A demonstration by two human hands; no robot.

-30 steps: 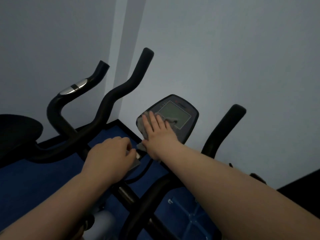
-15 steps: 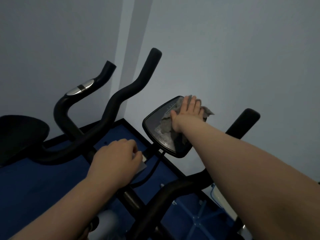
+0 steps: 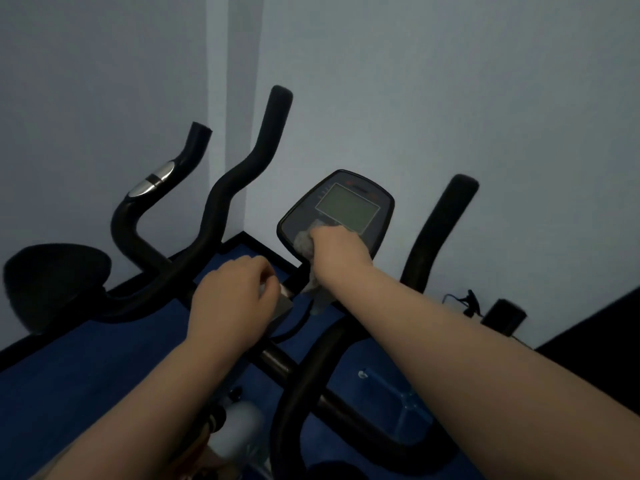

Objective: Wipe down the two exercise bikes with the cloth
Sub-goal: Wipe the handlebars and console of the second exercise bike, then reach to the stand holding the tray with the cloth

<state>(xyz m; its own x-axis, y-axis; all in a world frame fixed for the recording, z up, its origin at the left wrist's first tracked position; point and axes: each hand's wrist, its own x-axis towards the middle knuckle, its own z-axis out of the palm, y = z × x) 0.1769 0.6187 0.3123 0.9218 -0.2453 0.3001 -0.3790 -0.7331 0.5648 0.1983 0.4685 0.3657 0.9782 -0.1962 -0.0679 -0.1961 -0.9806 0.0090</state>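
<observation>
Nearest, the left hand (image 3: 232, 299) sits with fingers curled over the grey bracket (image 3: 282, 304) on the near exercise bike (image 3: 304, 372); it seems to grip it, though the fingertips are hidden. Farther on, the right hand (image 3: 337, 251) bunches the grey cloth (image 3: 306, 242) in curled fingers against the lower left part of the console (image 3: 346, 209), a tail of cloth hanging down toward the near side. The console's face tilts up toward the viewer, its long axis running near to far. Half a second ago that hand lay flat across the console's far right edge; it has since pulled back near-left, uncovering the screen. Far left stands the second exercise bike (image 3: 180, 258).
</observation>
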